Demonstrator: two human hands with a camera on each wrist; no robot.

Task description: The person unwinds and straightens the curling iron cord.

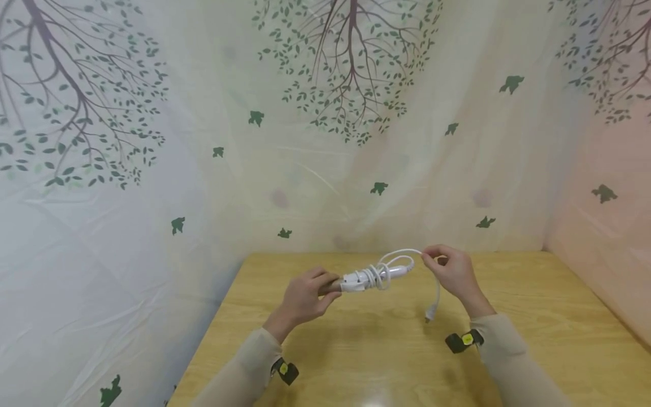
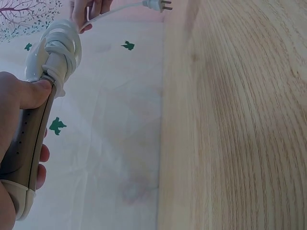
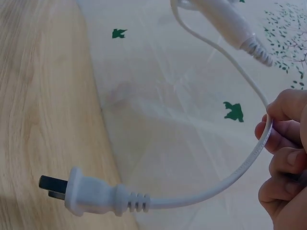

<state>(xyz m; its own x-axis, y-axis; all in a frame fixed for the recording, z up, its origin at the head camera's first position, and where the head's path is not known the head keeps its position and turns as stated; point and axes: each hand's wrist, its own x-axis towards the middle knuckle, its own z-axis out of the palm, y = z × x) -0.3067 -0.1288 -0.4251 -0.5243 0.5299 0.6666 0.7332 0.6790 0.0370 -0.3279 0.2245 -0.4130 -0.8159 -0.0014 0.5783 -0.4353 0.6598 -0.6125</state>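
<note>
Your sleeves (image 1: 244,367) are closest to the head cam, at 7 and 4 o'clock. Your left hand (image 1: 305,297) is wrapped round the brown handle (image 1: 330,286) of a corded wand (image 1: 355,281) near 5 o'clock; your right hand (image 1: 454,272) pinches its white cord (image 3: 182,201), plug (image 3: 93,194) dangling above the table (image 1: 539,305).

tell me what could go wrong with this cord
If the right hand pulls the cord hard, its loops around the device might tighten. A sharp tug could twist the device in the left hand. The dangling plug may swing and knock the table.
</note>
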